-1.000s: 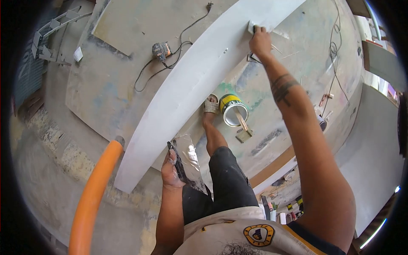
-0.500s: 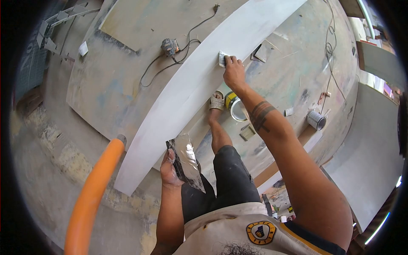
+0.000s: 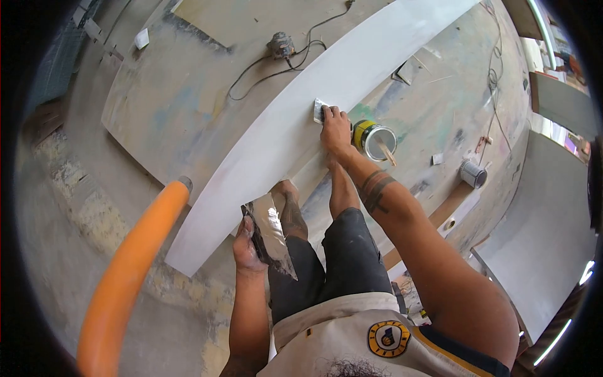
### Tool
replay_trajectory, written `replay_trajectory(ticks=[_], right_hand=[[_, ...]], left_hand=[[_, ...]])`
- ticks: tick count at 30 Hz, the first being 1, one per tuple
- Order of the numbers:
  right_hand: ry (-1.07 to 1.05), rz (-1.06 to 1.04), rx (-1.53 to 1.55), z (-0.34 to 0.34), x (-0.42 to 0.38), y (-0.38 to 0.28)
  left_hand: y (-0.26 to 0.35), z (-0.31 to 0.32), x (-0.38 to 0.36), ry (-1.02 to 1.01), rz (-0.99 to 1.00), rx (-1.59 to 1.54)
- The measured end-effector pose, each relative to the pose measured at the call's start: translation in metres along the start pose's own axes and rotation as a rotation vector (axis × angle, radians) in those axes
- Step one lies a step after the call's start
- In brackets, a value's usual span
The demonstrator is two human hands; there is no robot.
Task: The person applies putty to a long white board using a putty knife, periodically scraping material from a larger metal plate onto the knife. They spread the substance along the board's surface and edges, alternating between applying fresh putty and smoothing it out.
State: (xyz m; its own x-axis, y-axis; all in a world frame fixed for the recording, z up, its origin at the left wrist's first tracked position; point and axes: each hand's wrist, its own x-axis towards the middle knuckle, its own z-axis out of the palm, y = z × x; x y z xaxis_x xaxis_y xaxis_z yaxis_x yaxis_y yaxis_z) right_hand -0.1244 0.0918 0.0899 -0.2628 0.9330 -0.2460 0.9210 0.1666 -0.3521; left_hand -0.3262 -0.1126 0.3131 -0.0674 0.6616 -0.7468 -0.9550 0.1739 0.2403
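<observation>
A long white curved panel (image 3: 251, 139) runs diagonally across the view. My right hand (image 3: 336, 131) grips a small putty knife (image 3: 320, 110), its metal blade against the panel's face near the middle. Lower down, beside the panel's near end, my left hand (image 3: 249, 246) holds a wide putty knife (image 3: 271, 231). Its broad metal blade is tilted, with shiny and dark smeared patches on it. The fingers of my left hand are partly hidden behind the blade.
An open can (image 3: 380, 143) with a stick in it stands just right of my right hand. A corded power tool (image 3: 281, 46) lies beyond the panel. An orange tube (image 3: 135, 270) rises at left. Another can (image 3: 472, 174) sits at right, near loose cables (image 3: 494, 81).
My right hand has drawn the small putty knife down and left along the panel. The view has shifted a little, and my other foot now shows by the panel. My left hand keeps its hold.
</observation>
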Motion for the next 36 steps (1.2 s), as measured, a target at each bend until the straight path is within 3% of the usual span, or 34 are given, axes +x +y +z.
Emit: replay_trajectory(ticks=[14, 18, 20, 24, 26, 28, 30, 31, 32, 34, 36], right_hand=[[-0.130, -0.119, 0.011, 0.045, -0.101, -0.088], [-0.412, -0.201, 0.021, 0.052, -0.138, -0.103], [-0.695, -0.167, 0.155, 0.059, -0.152, -0.097], [-0.580, -0.201, 0.330, 0.008, -0.179, -0.080], [-0.401, -0.200, 0.549, -0.055, -0.180, -0.085], [-0.350, -0.257, 0.590, -0.124, -0.186, -0.096], [-0.316, -0.313, 0.642, -0.187, -0.201, -0.106], [-0.284, -0.435, 0.630, -0.216, -0.211, -0.110], [-0.241, -0.567, 0.615, -0.235, -0.215, -0.114], [-0.154, -0.880, 0.762, -0.254, -0.225, -0.118], [-0.110, -1.092, 0.681, -0.261, -0.236, -0.120]], left_hand=[[0.036, -0.070, -0.032, -0.007, 0.011, -0.061], [0.039, -0.082, -0.035, -0.071, 0.010, -0.135], [0.043, -0.082, -0.041, -0.075, 0.012, -0.126], [0.047, -0.081, -0.047, -0.044, 0.046, -0.056], [0.044, -0.074, -0.049, -0.013, 0.019, -0.062], [0.038, -0.071, -0.049, 0.017, -0.010, -0.069], [0.028, -0.073, -0.050, -0.086, -0.079, -0.029], [0.023, -0.070, -0.051, -0.176, -0.176, -0.059], [0.021, -0.048, -0.058, -0.140, -0.237, -0.001], [-0.001, -0.046, -0.052, -0.129, -0.348, -0.050], [-0.019, -0.034, -0.054, -0.222, -0.425, -0.091]])
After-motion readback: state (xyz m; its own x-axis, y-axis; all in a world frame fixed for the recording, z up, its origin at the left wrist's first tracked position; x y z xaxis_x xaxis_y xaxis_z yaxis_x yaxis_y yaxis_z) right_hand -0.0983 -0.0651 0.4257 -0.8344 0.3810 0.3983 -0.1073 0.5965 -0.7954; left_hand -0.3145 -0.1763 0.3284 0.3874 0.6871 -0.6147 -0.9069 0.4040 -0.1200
